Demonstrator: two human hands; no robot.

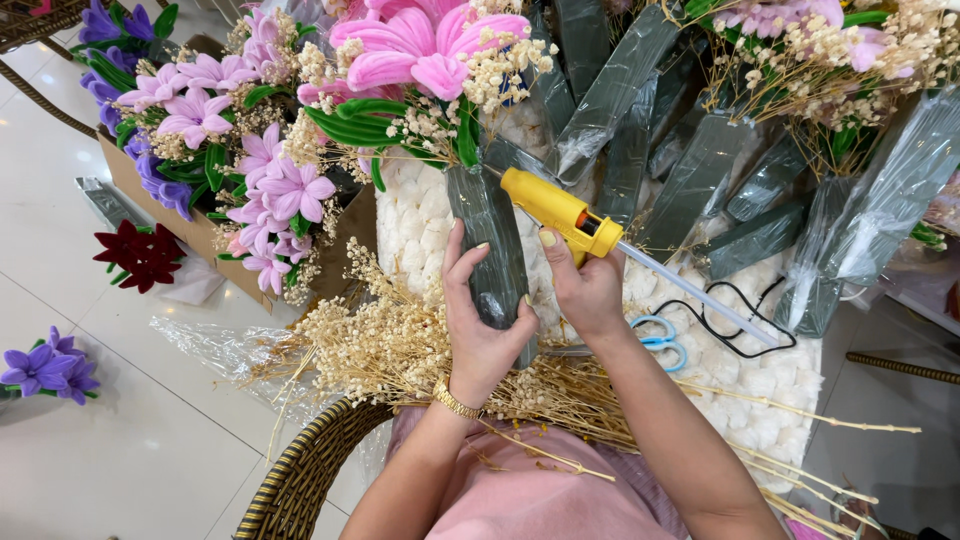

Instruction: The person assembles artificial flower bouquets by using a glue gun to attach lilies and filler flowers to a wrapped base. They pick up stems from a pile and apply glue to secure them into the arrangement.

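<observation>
The white fluffy table [760, 380] carries several dark green foam blocks [690, 185] wrapped in clear film, long and rectangular, leaning in a row; I see no labels on them. 1 wrapped block [490, 245] stands upright at the centre, flowers [420, 50] stuck in its top. It looks light, crumbly and slippery under the film, best held around its lower sides. The left hand [480, 325] wraps its base, fingers closed on it. The right hand [585, 285] is closed on a yellow glue gun [555, 210], nozzle at the block.
</observation>
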